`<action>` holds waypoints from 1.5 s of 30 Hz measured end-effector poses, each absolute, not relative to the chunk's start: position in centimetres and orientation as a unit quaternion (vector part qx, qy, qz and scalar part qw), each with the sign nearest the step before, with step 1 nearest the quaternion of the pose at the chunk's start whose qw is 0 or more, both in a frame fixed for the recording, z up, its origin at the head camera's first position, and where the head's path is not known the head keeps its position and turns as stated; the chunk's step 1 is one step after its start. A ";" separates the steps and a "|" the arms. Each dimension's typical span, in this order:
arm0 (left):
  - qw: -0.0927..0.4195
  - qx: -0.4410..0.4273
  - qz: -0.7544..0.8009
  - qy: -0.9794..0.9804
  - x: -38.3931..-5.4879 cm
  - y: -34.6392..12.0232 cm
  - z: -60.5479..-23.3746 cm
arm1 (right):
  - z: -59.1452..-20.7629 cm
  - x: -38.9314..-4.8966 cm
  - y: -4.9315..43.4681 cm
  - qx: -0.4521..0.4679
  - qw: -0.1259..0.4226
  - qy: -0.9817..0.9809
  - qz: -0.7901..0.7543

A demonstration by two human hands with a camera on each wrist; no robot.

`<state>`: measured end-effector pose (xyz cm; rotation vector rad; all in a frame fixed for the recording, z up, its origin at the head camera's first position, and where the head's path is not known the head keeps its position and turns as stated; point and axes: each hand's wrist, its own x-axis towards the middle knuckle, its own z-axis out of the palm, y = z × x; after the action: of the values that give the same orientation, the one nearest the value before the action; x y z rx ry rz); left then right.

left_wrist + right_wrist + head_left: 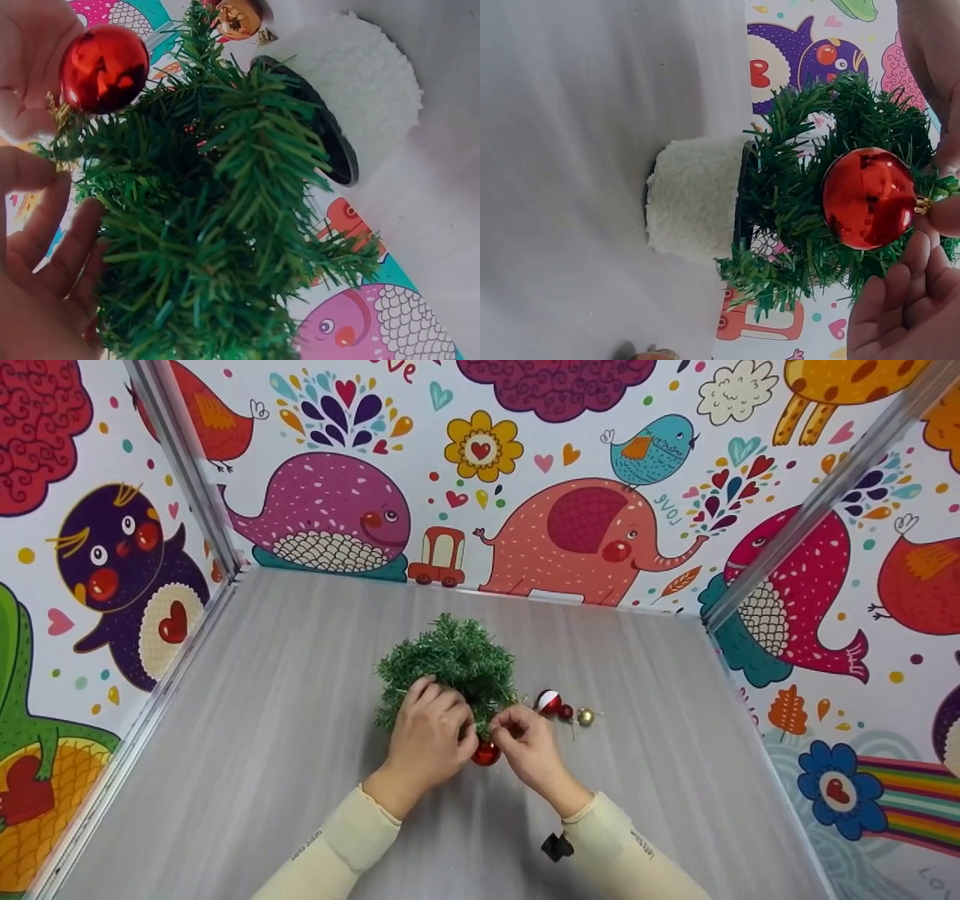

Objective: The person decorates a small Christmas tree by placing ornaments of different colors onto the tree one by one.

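A small artificial Christmas tree (457, 652) with green tinsel-like branches stands on the table in a white fuzzy pot (697, 199). From a branch on the near side hangs a shiny red bauble (868, 199) with a gold cap. My left hand (431, 735) lies against the branches, its thumb and forefinger pinching the branch tip above the bauble. The right hand (529, 746) pinches at the bauble's cap and hanging loop from the other side. The loop itself is mostly hidden by fingers.
Right of the tree lie a red-and-white bauble (548, 702), a small dark red ball (566, 712) and a gold bauble (586, 718). Printed panels (315, 510) wall in the grey table (300, 660) at the back and both sides.
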<state>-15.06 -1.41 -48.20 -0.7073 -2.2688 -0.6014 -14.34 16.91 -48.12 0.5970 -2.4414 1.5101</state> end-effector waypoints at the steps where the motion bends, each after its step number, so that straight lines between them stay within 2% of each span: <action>1: 0.335 -0.274 -0.226 -0.873 -15.1 -1.5 -48.2 | -48.6 -14.6 17.0 0.204 0.103 -0.828 0.512; 6: 0.320 -0.287 -0.212 -0.878 -15.0 -1.6 -48.3 | -50.8 -15.5 17.7 0.220 0.098 -0.823 0.515; 13: 0.316 -0.303 -0.212 -0.874 -15.2 -1.7 -48.4 | -51.6 -15.7 18.1 0.262 0.145 -0.841 0.451; 21: 0.325 -0.309 -0.196 -0.872 -15.2 -1.8 -48.8 | -52.0 -15.8 18.0 0.260 0.177 -0.843 0.437; 28: 0.363 -0.326 -0.214 -0.846 -15.1 -2.6 -49.0 | -52.1 -15.9 18.0 0.266 0.190 -0.828 0.456; 33: 0.392 -0.286 -0.200 -0.851 -15.1 -3.5 -49.5 | -50.4 -15.0 17.7 0.258 0.179 -0.828 0.464; 39: 0.334 -0.211 -0.216 -0.893 -15.0 -4.5 -50.4 | -52.5 -15.7 19.4 0.232 0.142 -0.837 0.475; 45: 0.297 -0.207 -0.215 -0.907 -14.9 -5.3 -50.8 | -52.8 -16.0 20.6 0.226 0.140 -0.849 0.457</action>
<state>-14.93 -5.27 -50.82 -0.5492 -2.4128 -0.5706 -16.00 20.65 -52.79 0.6522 -2.4519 1.3199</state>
